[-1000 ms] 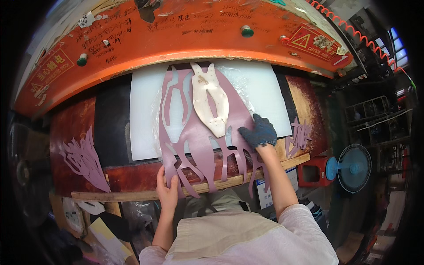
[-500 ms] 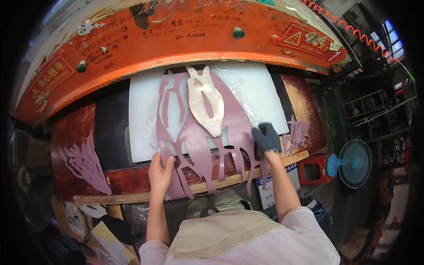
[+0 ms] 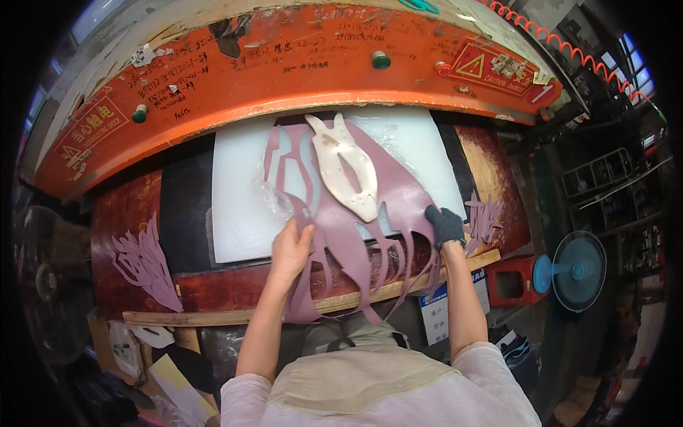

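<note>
A mauve, leather-like sheet [image 3: 334, 245] with several cut-out openings lies over a white board [image 3: 242, 192], its ragged strips hanging over the near wooden edge. My bare left hand [image 3: 290, 249] pinches its near left part between thumb and fingers. In a dark glove, my right hand [image 3: 446, 226] is closed on the sheet's right edge. Between and beyond my hands, a cream flat piece [image 3: 361, 201] with a long slot and two prongs, like a cutting die, rests on the sheet. Clear plastic film [image 3: 269, 203] shows beside and under the sheet.
An orange machine beam [image 3: 306, 67] with green buttons spans the far side. Mauve offcuts lie in a left pile [image 3: 146, 260] and a right pile [image 3: 484, 217]. A wooden strip [image 3: 213, 317] borders the near edge. A blue fan [image 3: 580, 270] and red stool [image 3: 509, 281] stand at right.
My left hand has moved right and farther in, bunching the sheet's near left part. My right hand has closed on the right edge. The sheet and cream piece have shifted slightly right.
</note>
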A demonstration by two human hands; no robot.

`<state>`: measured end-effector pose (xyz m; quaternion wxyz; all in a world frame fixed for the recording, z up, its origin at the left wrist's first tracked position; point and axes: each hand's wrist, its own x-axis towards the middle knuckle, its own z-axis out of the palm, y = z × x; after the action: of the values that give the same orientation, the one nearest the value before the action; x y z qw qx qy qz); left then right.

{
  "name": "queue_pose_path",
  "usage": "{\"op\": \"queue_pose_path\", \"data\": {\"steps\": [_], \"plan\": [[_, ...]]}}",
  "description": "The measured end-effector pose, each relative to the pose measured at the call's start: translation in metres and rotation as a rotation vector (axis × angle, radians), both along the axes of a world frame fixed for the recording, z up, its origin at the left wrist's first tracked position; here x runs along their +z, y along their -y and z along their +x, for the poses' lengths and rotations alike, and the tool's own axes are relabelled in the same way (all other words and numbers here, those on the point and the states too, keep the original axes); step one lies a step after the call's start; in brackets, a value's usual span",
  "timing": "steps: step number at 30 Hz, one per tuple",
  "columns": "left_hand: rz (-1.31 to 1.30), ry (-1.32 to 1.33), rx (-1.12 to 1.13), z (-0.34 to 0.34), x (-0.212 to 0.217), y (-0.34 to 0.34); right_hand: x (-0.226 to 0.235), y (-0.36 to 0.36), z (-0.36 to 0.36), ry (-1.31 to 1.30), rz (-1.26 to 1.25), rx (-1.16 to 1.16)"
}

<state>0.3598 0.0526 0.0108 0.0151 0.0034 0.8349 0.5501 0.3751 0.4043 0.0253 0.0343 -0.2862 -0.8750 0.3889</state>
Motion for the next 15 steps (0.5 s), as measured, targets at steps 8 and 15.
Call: {"op": "queue_pose_path", "data": {"steps": [8,15], "plan": [[-0.032,-0.131,0.109,-0.03,-0.016,-0.043,0.002,-0.035,-0.006,0.104,0.36,-0.011],[-0.084,-0.021,0.026,0.044,-0.016,0.038,0.008,-0.016,0.009,0.256,0.442,0.061]]}}
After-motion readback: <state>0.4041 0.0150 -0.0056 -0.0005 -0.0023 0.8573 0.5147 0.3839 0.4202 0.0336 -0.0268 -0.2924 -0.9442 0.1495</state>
